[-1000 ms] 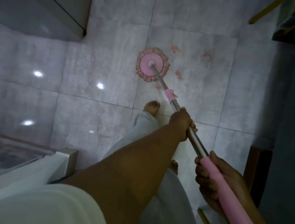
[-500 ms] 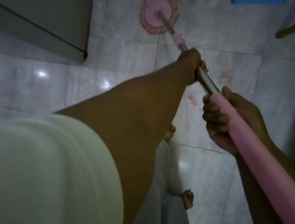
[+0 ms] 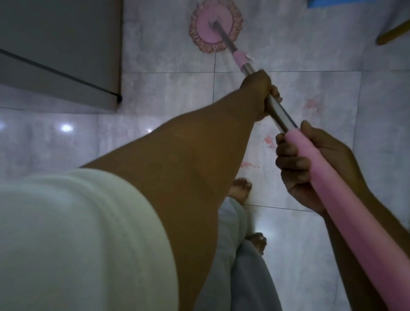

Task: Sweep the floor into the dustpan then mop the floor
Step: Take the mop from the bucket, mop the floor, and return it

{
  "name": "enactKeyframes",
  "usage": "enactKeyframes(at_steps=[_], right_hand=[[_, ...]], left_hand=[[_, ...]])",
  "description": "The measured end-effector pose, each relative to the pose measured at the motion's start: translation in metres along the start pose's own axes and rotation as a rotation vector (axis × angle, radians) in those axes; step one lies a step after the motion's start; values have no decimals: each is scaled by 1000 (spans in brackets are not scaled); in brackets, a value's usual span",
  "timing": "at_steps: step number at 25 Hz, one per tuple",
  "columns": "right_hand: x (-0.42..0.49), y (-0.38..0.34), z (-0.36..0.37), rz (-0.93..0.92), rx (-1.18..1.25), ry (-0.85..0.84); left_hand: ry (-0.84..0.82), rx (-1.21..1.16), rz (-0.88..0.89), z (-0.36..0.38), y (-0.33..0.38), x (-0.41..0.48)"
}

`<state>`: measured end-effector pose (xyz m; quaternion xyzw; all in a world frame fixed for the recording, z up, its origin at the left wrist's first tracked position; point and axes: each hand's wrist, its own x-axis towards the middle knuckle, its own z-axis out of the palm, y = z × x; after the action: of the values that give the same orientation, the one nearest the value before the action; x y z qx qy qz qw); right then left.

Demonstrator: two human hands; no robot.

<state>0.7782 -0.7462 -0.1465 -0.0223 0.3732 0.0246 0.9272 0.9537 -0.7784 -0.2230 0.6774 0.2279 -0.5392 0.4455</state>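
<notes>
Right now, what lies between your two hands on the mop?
Only a bare stretch of silver pole, in the head view; the left hand grips it lower down, the right hand the pink handle.

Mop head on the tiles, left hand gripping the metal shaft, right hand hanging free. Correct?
No. The right hand is not free: it grips the pink foam grip, per the head view. The left hand on the metal shaft, mop head on the tiles: correct.

The mop (image 3: 281,116) was pushed forward. The mop head (image 3: 210,30) travelled from near the bare foot (image 3: 239,190), across a grout line, to the tile beside the grey cabinet (image 3: 55,23).
</notes>
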Motion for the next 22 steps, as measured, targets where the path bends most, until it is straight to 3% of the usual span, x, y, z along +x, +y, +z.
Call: enactKeyframes(at_steps=[8, 12, 17, 22], right_hand=[[-134, 86, -42, -29, 137, 133], [-157, 109, -42, -42, 183, 207], [-122, 81, -24, -55, 196, 206], [-29, 5, 23, -108, 190, 119]], left_hand=[[-163, 85, -109, 11, -142, -83], [-157, 128, -154, 10, -170, -95], [-148, 158, -152, 13, -127, -68], [-155, 167, -77, 25, -4, -8]])
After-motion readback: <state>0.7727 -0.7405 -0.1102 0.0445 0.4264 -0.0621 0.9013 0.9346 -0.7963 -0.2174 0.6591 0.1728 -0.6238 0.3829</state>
